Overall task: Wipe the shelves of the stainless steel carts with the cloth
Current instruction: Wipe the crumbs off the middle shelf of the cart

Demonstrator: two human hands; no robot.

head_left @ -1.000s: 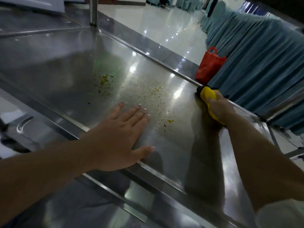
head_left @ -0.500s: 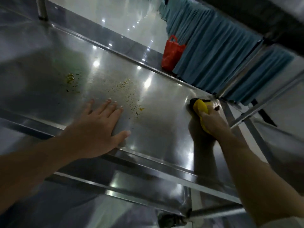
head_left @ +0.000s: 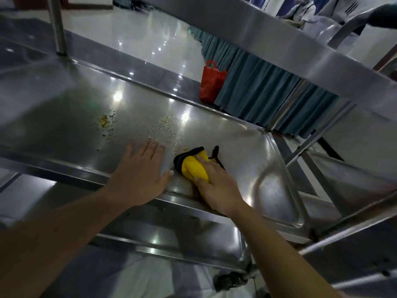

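Note:
The stainless steel cart shelf [head_left: 64, 108] stretches across the view, with yellow crumbs and specks [head_left: 105, 122] scattered over its middle. My right hand [head_left: 217, 186] grips a bunched yellow and black cloth [head_left: 193, 166] and presses it on the shelf near the front rim. Just left of the cloth, my left hand [head_left: 139, 175] lies flat on the shelf, fingers straight, thumb almost touching the cloth. A second patch of crumbs [head_left: 167, 125] lies just beyond my left fingertips.
The cart's upper shelf [head_left: 279, 46] overhangs at the top right, held by upright posts [head_left: 57, 24]. A lower shelf [head_left: 171, 233] shows below the front rim. A red bag [head_left: 211, 82] stands on the glossy floor beside teal table skirts [head_left: 257, 91].
My right hand has drawn the cloth from the far right corner of the shelf towards the front, close beside my left hand. The left hand stays flat in place.

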